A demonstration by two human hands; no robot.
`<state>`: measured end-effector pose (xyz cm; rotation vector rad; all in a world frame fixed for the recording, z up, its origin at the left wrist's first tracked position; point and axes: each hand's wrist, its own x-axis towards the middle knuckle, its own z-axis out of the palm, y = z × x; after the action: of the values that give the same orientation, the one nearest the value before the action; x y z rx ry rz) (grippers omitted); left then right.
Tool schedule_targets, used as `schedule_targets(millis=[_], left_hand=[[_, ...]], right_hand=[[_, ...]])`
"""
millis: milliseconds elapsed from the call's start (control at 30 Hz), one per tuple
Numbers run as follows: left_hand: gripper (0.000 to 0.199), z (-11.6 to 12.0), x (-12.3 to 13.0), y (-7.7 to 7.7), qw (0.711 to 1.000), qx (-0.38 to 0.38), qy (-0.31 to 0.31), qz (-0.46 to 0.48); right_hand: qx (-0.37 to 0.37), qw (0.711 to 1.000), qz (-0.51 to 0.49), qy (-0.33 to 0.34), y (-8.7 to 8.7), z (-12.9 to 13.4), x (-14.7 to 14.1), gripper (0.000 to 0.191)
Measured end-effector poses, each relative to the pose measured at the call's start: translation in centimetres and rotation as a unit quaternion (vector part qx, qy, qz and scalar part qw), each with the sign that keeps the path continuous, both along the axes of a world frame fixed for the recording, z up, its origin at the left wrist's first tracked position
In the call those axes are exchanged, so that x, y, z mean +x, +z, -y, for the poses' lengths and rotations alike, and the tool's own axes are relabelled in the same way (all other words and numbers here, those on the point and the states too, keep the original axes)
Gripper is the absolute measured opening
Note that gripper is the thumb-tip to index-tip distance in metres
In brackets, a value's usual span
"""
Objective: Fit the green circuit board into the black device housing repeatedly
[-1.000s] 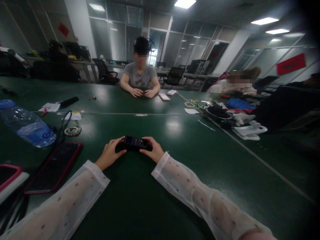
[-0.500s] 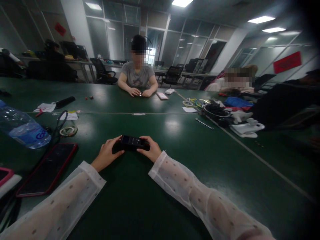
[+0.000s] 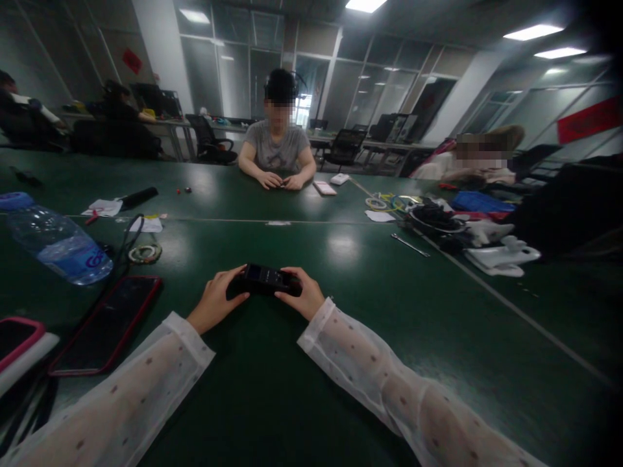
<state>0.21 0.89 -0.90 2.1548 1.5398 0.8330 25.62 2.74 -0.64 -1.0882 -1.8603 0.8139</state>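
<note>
Spanning the room's foreground, a green tabletop point(image 3: 341, 324) shines under ceiling lights point(image 3: 533, 32).
Left hand point(image 3: 219, 299) and right hand point(image 3: 302, 295) grasp opposite ends of the black device point(image 3: 265, 279); chairs point(image 3: 344, 146) stand beyond.

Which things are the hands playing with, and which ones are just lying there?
In use:
- black gadget, held at its ends by the left hand and right hand

Seem to be just lying about:
- water bottle
- red-edged phone
- wrench
- tangled cables
</note>
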Motion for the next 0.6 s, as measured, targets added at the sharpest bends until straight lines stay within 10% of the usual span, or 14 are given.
schedule_targets(millis=[600], left_hand=[[0.067, 0.46, 0.46, 0.66, 0.999, 0.036, -0.021, 0.001]], right_hand=[[-0.025, 1.000, -0.003, 0.015, -0.33, -0.21, 0.10, 0.054]])
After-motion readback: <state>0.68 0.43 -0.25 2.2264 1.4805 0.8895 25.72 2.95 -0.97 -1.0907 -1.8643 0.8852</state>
